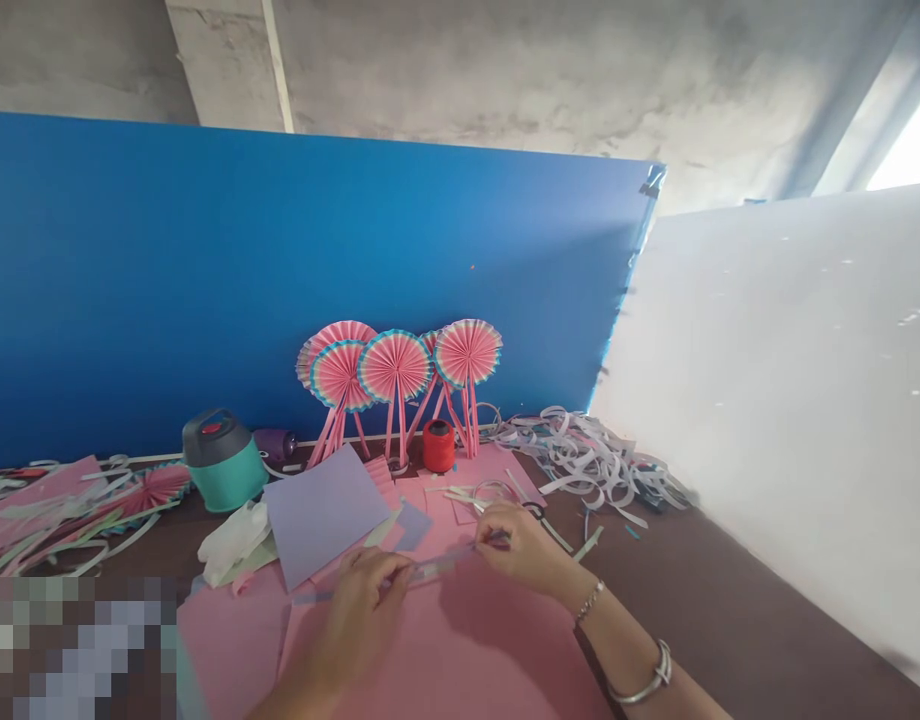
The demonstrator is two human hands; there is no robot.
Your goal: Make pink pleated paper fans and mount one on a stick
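A thin greyish strip, which looks like paper, runs between my two hands above a large pink paper sheet. My left hand pinches it at the left end, thumb against fingers. At the other end, my right hand is closed on it with the fingertips. A pair of scissors lies partly hidden behind my right hand. Left of the strip, a lilac paper sheet rests on other papers. Small cut pieces lie just beyond my hands.
Pink paper fans stand against the blue panel. In front are a red thread spool and a teal container with a dark lid. Curled paper strips pile up at right; a white wall bounds that side.
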